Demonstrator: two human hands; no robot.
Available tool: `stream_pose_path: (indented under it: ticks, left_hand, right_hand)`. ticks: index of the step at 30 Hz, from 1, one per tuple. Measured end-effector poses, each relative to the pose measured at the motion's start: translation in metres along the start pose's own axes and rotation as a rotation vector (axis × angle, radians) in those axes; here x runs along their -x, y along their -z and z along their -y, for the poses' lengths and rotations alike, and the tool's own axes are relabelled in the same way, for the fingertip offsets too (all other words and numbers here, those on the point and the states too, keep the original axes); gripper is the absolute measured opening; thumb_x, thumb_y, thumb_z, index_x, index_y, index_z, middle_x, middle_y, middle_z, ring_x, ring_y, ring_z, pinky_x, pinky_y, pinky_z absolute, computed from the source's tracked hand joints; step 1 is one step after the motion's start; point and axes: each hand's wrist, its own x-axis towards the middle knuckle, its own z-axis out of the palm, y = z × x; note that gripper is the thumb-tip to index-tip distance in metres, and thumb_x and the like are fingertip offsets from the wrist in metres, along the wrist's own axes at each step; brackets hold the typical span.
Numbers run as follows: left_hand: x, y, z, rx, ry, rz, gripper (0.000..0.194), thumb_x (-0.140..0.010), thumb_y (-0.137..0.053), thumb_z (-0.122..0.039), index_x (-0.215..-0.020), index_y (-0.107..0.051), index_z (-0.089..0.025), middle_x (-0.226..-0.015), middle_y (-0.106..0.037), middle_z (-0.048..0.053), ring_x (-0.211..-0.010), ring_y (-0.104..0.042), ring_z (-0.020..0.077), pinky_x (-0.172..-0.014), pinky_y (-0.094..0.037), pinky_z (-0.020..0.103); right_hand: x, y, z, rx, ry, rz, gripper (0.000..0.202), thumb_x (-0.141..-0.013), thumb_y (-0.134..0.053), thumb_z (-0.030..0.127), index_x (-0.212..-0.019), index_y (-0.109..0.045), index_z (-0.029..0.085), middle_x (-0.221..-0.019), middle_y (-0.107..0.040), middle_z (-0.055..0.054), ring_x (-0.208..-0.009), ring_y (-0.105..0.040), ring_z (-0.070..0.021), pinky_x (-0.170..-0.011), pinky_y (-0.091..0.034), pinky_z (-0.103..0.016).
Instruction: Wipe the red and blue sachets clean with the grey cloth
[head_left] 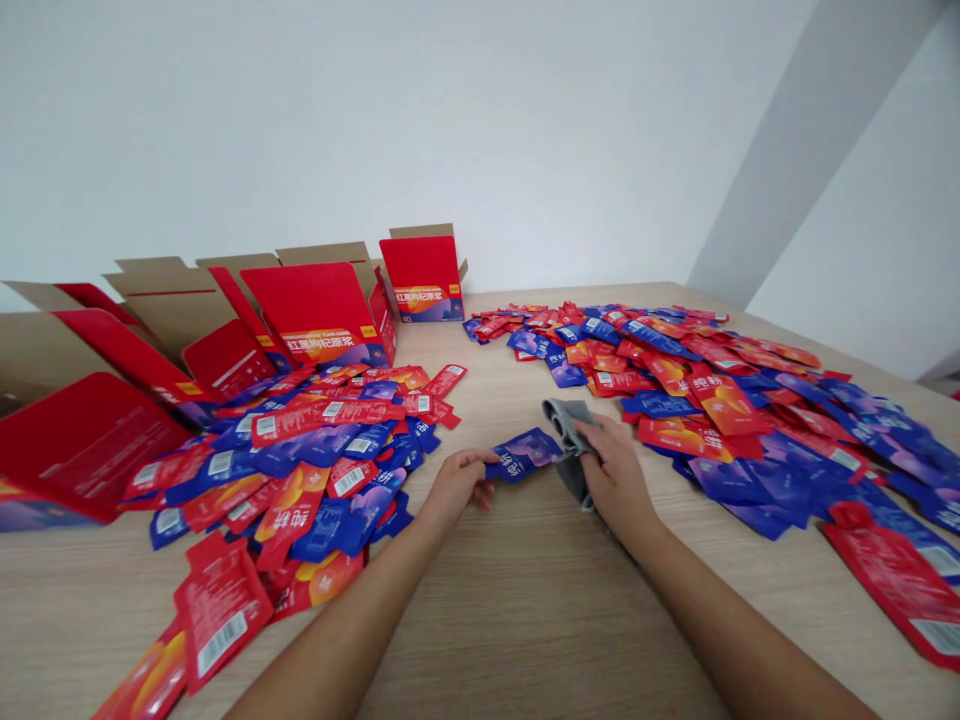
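Between my two hands is a blue sachet (pixel 525 455) with white lettering and a purple pattern. My left hand (pixel 463 482) pinches its left end. My right hand (pixel 611 470) is closed on a bunched grey cloth (pixel 571 415), which touches the sachet's right end and covers part of it. To the left of my left hand is a heap of red and blue sachets (pixel 322 430). A larger heap of red and blue sachets (pixel 705 390) spreads out to the right of my right hand.
Open red cardboard boxes stand along the left side, one (pixel 315 310) behind the left heap and another (pixel 424 275) at the table's back edge. A red sachet (pixel 896 575) lies near the right front. The wooden table (pixel 510 620) meets a pale wall.
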Motion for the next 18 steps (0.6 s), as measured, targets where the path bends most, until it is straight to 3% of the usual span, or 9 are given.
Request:
stream_pose_path:
  ticks: [4, 7, 11, 14, 18]
  left_hand:
    - [-0.006, -0.003, 0.007, -0.177, -0.078, -0.050, 0.016, -0.065, -0.059, -0.015, -0.078, -0.051, -0.017, -0.047, -0.047, -0.010, -0.033, -0.038, 0.0048, -0.034, -0.029, 0.016]
    - [-0.009, -0.002, 0.009, -0.131, -0.081, 0.008, 0.027, -0.061, -0.062, -0.009, -0.080, -0.045, -0.019, -0.052, -0.051, -0.011, -0.035, -0.036, 0.0031, -0.036, -0.024, 0.015]
    - [-0.005, 0.003, 0.005, -0.051, 0.012, 0.122, 0.035, -0.060, -0.064, -0.011, -0.087, -0.043, -0.019, -0.056, -0.054, -0.011, -0.035, -0.036, 0.0024, -0.037, -0.020, 0.014]
    - [-0.001, 0.004, 0.002, -0.047, 0.056, 0.149, 0.041, -0.058, -0.066, -0.012, -0.092, -0.043, -0.019, -0.060, -0.056, -0.010, -0.034, -0.035, 0.0020, -0.037, -0.018, 0.015]
    - [-0.001, 0.001, 0.005, -0.030, 0.064, 0.137, 0.049, -0.056, -0.063, -0.006, -0.099, -0.042, -0.019, -0.072, -0.063, -0.006, -0.041, -0.046, 0.0040, -0.040, -0.024, 0.016]
  right_hand:
    - [0.014, -0.016, 0.038, 0.121, 0.203, 0.305, 0.054, -0.073, -0.042, 0.004, -0.123, -0.057, 0.020, -0.126, -0.051, -0.010, -0.114, -0.041, -0.0249, -0.098, -0.036, -0.042]
    - [0.011, -0.024, 0.040, 0.251, 0.205, 0.428, 0.050, -0.075, -0.044, 0.004, -0.121, -0.059, 0.018, -0.127, -0.052, -0.010, -0.113, -0.041, -0.0245, -0.098, -0.035, -0.039]
    - [-0.005, -0.015, 0.005, 0.424, 0.007, 0.403, 0.045, -0.077, -0.041, 0.003, -0.114, -0.063, 0.015, -0.118, -0.058, -0.013, -0.105, -0.046, -0.0244, -0.092, -0.039, -0.038]
    - [-0.008, -0.003, -0.013, 0.395, -0.076, 0.324, 0.047, -0.075, -0.039, 0.001, -0.112, -0.064, 0.014, -0.119, -0.058, -0.012, -0.103, -0.047, -0.0232, -0.092, -0.040, -0.038]
    - [0.003, -0.001, 0.011, 0.264, 0.048, 0.240, 0.052, -0.073, -0.040, 0.000, -0.116, -0.061, 0.017, -0.124, -0.054, -0.010, -0.110, -0.043, -0.0240, -0.096, -0.038, -0.040]
